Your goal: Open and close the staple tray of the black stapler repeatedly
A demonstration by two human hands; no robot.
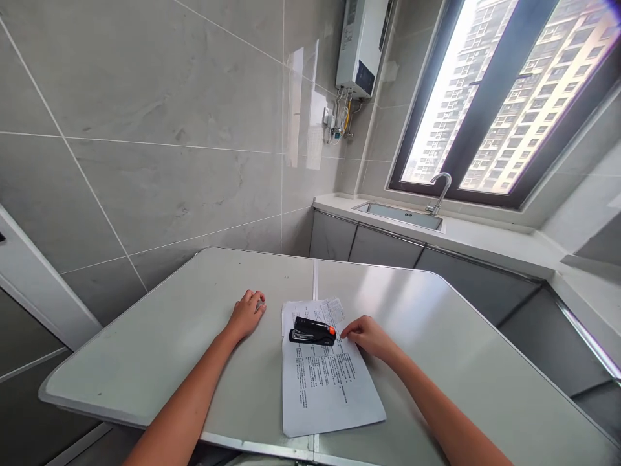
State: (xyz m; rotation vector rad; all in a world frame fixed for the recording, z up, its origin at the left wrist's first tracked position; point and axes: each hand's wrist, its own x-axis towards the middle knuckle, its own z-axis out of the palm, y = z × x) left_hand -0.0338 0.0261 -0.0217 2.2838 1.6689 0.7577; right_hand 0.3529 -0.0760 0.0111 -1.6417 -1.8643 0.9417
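A printed sheet of paper (325,388) lies on a grey table (169,336), with a smaller slip at its far end. A black stapler (312,331) with an orange tip rests across the sheet's upper part. My right hand (369,338) sits on the sheet's right edge, fingers curled, fingertips just right of the stapler's orange end. My left hand (247,313) rests on the table left of the paper, fingers loosely curled, holding nothing.
A counter with a steel sink (400,215) and tap (439,191) runs under the window (499,97) at the back right. A white water heater (361,45) hangs on the tiled wall. The table's near edge lies close to me.
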